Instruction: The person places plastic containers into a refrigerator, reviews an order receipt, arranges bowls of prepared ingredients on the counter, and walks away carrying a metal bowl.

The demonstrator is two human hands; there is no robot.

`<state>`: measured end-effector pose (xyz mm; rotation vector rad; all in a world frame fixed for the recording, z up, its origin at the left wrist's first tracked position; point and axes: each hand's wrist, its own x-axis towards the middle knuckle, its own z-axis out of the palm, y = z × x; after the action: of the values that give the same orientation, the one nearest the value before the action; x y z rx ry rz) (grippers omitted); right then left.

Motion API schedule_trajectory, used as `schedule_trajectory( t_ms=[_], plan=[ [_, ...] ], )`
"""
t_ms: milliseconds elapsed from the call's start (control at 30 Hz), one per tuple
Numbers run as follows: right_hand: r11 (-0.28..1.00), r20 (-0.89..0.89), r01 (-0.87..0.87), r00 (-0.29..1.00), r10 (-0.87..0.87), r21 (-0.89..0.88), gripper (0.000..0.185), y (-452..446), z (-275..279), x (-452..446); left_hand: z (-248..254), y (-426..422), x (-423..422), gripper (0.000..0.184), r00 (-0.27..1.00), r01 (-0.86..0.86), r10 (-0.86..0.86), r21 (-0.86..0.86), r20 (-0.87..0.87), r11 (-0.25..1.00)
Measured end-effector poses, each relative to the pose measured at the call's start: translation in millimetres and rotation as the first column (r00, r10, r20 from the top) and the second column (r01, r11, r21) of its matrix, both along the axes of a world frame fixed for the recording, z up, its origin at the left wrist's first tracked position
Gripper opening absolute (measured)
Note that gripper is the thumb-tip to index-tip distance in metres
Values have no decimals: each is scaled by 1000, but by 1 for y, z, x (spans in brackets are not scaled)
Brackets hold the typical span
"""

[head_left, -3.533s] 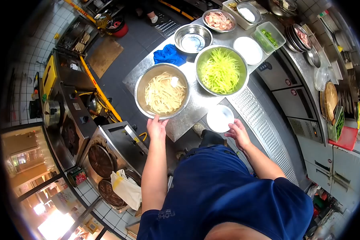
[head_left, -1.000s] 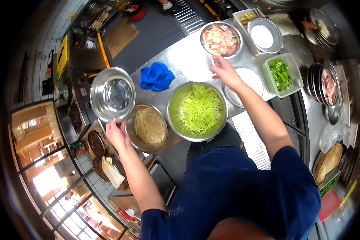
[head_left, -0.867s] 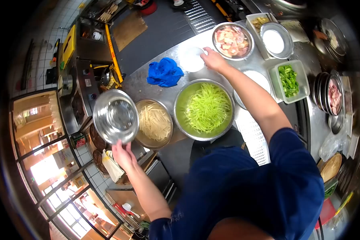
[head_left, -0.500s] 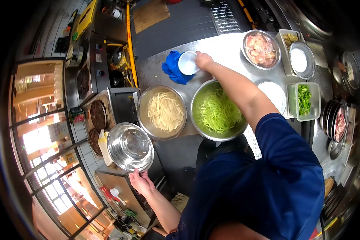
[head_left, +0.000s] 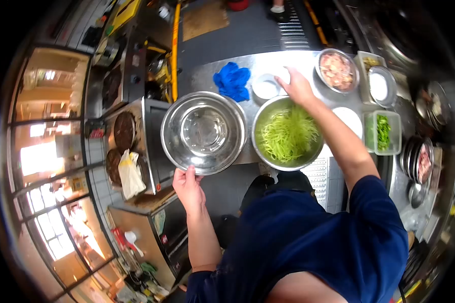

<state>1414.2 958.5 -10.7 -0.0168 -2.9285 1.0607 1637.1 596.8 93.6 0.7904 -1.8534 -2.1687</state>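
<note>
My left hand [head_left: 189, 191] pinches the near rim of a shiny steel bowl [head_left: 203, 132] with nothing in it. That bowl covers the spot where the bowl of pale strips stood, so the strips are hidden. My right hand [head_left: 297, 87] is over the far side of a second steel bowl [head_left: 258, 147], which holds green shreds [head_left: 288, 136]. Its thumb and fingers are apart, beside a small white bowl [head_left: 267, 87] on the table. A bright white patch between the fingers is blurred; I see nothing clearly held.
Crumpled blue plastic [head_left: 232, 81] lies on the steel table [head_left: 202, 76]. To the right are a bowl of raw meat [head_left: 337, 70], a white round container [head_left: 348, 122] and a box of chopped greens [head_left: 383, 132]. Another person's foot [head_left: 278, 12] shows at the top.
The empty steel bowl has moved right with my left hand, now covering the bowl of pale strips. The small white bowl has shifted right, and my right hand has come off its rim.
</note>
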Motion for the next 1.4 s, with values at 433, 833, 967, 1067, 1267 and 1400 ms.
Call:
schedule_trajectory(
  t_ms=[433,833,967,1067,1267,1400],
  plan=[
    [166,321,434,830,-456,-886,15,-3,55,360,-37,154,-20,8,524,850,-851,-53,-5,524],
    [-343,355,314,-21,-935,-885,9,176,60,560,-14,323,89,12,-14,994,-995,106,-94,-24],
    [-341,284,385,-198,-938,-858,10,334,36,615,-57,351,98,13,85,990,-995,109,53,91],
    [-360,206,441,-359,-910,-822,13,463,12,640,-96,369,109,16,190,974,-969,97,161,207],
    [-437,305,565,-316,-898,-700,18,613,-44,656,-129,420,166,19,263,927,-903,169,340,334],
    [-422,50,862,-426,-903,-281,26,640,-132,665,-121,447,197,21,238,950,-904,110,355,294]
  ],
)
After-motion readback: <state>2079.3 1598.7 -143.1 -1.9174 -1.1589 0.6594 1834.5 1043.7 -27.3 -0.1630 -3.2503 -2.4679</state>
